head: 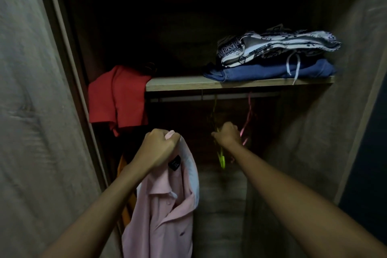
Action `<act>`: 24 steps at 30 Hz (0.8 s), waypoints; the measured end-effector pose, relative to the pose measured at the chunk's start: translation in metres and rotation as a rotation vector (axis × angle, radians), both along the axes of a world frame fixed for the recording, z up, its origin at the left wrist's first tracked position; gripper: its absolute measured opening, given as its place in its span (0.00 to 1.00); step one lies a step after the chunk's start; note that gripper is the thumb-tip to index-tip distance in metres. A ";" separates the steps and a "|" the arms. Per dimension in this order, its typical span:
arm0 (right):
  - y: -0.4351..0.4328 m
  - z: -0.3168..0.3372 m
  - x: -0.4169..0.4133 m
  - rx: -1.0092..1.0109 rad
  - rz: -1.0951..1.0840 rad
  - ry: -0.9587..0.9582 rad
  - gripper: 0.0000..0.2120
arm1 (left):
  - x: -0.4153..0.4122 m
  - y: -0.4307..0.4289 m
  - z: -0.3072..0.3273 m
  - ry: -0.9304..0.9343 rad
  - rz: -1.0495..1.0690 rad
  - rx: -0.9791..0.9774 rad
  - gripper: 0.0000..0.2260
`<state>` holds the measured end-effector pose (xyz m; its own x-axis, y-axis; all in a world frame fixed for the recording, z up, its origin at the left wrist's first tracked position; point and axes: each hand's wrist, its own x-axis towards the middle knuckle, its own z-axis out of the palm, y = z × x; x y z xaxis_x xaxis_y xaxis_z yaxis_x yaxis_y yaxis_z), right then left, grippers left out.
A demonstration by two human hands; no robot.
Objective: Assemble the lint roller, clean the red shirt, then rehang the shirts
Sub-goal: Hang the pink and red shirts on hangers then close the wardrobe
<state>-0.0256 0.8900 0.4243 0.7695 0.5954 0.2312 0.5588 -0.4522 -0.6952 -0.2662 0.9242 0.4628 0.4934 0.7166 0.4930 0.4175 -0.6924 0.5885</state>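
Observation:
I look into a dark wardrobe. My left hand (160, 145) grips a pale pink collared shirt (165, 205) by its collar, and the shirt hangs down from my fist. My right hand (228, 134) is closed around a yellow-green hanger (221, 158) that hangs from the rail (209, 97) under the shelf. A pink hanger (248, 119) hangs just to the right of that hand. The red shirt (116, 98) is draped over the left end of the shelf. No lint roller is in view.
A wooden shelf (178, 85) crosses the wardrobe. On its right end lies a folded blue garment (272, 71) with a black-and-white patterned cloth (272, 47) on top. Something orange (123, 174) hangs low at the left. Wardrobe walls close in on both sides.

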 end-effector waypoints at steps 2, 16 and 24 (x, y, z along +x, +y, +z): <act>0.007 -0.004 0.000 0.126 -0.010 0.086 0.10 | 0.000 0.006 -0.005 -0.001 0.007 -0.008 0.20; -0.082 -0.070 -0.060 0.377 0.143 0.182 0.15 | 0.000 -0.015 -0.013 0.001 -0.023 0.003 0.20; -0.157 -0.130 -0.096 0.640 0.046 0.498 0.14 | -0.003 -0.046 -0.007 0.059 -0.101 0.013 0.20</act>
<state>-0.1217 0.7335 0.2939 0.8499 0.4973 0.1745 0.1240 0.1331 -0.9833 -0.2689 0.8784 0.4555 0.5912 0.6555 0.4699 0.3791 -0.7401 0.5555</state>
